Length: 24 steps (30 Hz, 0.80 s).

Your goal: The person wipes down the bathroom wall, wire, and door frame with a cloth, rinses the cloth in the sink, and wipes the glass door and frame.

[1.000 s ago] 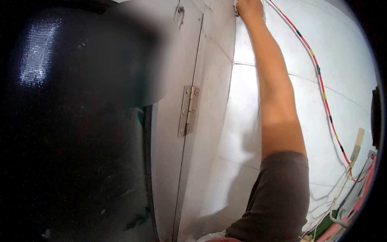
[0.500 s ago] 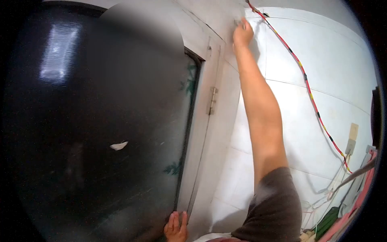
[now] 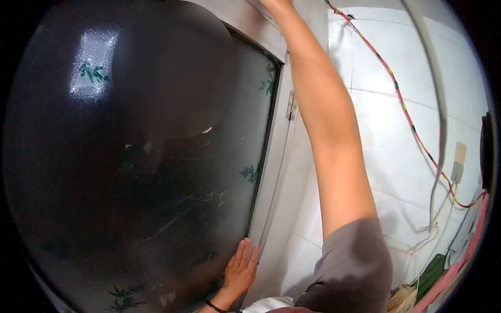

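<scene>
Dark glass makes up the broad panel (image 3: 193, 172), which is held in a pale grey frame (image 3: 269, 182). The long side member of the frame slants from the panel's upper right corner down and slightly left to the bottom of the view, while its top member slopes down to the right into that same corner. A metal hinge (image 3: 291, 106) sits on the frame's outer side a little below the corner, its long axis following the side member.

The left hand (image 3: 240, 271) lies open at the panel's lower right edge, palm against glass and frame, fingers together and pointing up along the side member. A black wristband (image 3: 215, 307) circles the wrist. The right arm (image 3: 334, 120), in a grey-brown sleeve (image 3: 355, 261), stretches up past the hinge; the right hand (image 3: 276, 4) is mostly cut off by the upper edge of the view, so its grip cannot be told.

Green leaf patterns (image 3: 250, 173) dot the glass, and a blurred patch hides its upper middle. On the white tiled wall (image 3: 391, 135), a red, yellow and black cable (image 3: 401, 101) runs down right, passing near a beige and grey fitting (image 3: 457, 171). Green cloth (image 3: 430, 274) and pink cloth (image 3: 454, 274) lie toward the wall's lower right corner.
</scene>
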Available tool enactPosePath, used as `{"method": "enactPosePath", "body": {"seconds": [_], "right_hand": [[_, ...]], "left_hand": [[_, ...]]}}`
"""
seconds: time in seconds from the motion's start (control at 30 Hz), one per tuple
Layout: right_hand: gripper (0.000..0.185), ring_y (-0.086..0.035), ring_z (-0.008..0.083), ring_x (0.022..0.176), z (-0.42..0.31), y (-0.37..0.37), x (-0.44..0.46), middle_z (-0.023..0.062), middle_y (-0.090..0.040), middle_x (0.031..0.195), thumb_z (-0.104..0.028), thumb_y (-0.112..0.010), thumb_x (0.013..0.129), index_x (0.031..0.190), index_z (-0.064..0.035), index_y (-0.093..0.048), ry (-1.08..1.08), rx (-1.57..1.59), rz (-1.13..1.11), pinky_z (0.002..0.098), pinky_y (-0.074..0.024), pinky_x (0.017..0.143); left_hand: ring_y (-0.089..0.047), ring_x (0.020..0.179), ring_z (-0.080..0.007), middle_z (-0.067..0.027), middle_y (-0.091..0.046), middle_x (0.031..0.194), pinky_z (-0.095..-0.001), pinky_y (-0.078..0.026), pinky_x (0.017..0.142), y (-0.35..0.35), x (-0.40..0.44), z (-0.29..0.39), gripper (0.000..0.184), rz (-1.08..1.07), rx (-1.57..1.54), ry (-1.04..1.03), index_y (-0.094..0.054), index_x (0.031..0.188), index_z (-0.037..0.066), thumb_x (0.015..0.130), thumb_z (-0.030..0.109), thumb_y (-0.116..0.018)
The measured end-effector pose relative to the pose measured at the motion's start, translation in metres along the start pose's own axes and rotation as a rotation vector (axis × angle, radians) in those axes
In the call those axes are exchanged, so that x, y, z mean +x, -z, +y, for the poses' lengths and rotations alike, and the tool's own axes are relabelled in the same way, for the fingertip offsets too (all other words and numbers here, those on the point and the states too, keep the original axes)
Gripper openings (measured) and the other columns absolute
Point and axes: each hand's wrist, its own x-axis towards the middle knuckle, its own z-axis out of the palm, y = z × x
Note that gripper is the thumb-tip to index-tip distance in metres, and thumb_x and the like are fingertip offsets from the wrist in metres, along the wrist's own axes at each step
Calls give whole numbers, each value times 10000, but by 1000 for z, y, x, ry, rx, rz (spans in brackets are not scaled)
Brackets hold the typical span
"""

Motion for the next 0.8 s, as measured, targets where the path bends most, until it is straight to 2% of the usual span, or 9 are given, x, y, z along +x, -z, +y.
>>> {"method": "enactPosePath", "body": {"seconds": [0.13, 0.23, 0.37, 0.43, 0.53, 0.6, 0.67, 0.77, 0.8], "right_hand": [[477, -594, 305, 1195, 135, 97, -78, 195, -673, 1217, -34, -523, 786, 1217, -123, -708, -463, -142, -154, 375, -453, 1025], [470, -601, 290, 1187, 114, 74, -81, 181, -665, 1241, -25, -510, 769, 1176, -111, -728, -337, -138, 152, 348, -452, 1022], [315, -608, 286, 1112, -18, 67, -36, 170, -616, 1269, 28, -516, 873, 1104, -24, -724, -396, 530, -220, 357, -500, 951], [355, -618, 266, 1105, -46, 78, -35, 152, -609, 1311, 53, -499, 872, 1162, -2, -695, -357, 493, -348, 354, -512, 935], [372, -668, 280, 974, -6, 77, -49, 147, -658, 1228, 58, -453, 858, 1155, 21, -674, 153, 404, -288, 369, -534, 896], [475, -615, 294, 1161, 29, 102, -79, 157, -658, 1261, 91, -450, 751, 1072, -89, -750, 76, 89, -214, 327, -443, 1036], [552, -639, 214, 1140, 60, 125, -103, 86, -693, 1217, 113, -378, 736, 1086, -91, -753, -209, -40, -233, 274, -453, 1005], [540, -651, 199, 1124, 77, 135, -103, 52, -706, 1196, 128, -354, 748, 1034, -77, -763, -318, 12, -236, 253, -457, 992], [560, -616, 204, 1196, 39, 133, -89, 91, -684, 1246, 137, -348, 763, 1104, -73, -740, -400, 22, -251, 276, -444, 1022]], "left_hand": [[-311, 1460, -335, -226, -338, 1553, -373, -437, 1020, 18, 5, 11, 619, -91, -29, 33, -483, 1412, 5, 820, 85, -644], [-278, 1476, -338, -229, -313, 1566, -390, -422, 1039, 14, 11, 16, 636, -93, -49, 28, -460, 1424, -9, 826, 103, -646], [-250, 1490, -339, -231, -291, 1578, -403, -405, 1060, 15, 8, 12, 667, -127, -34, 39, -421, 1445, -18, 834, 119, -651], [-242, 1493, -343, -233, -282, 1581, -407, -397, 1071, 17, 7, 11, 677, -144, -34, 24, -404, 1453, -21, 840, 127, -651], [-232, 1496, -350, -236, -265, 1587, -412, -384, 1091, 21, 10, 8, 685, -158, -46, 17, -388, 1459, -26, 847, 137, -650], [-226, 1497, -354, -239, -250, 1592, -415, -377, 1102, 25, 8, 9, 694, -187, -64, 18, -377, 1464, -30, 849, 142, -649], [-215, 1502, -353, -239, -234, 1597, -418, -370, 1112, 29, 10, 13, 698, -216, -34, 25, -372, 1469, -28, 853, 153, -646], [-199, 1507, -351, -239, -221, 1601, -422, -363, 1120, 32, 10, 13, 702, -253, 0, 18, -368, 1473, -31, 857, 163, -642], [-194, 1508, -350, -239, -218, 1602, -424, -362, 1121, 31, 10, 13, 704, -266, 8, 13, -366, 1474, -33, 857, 166, -641]]}}
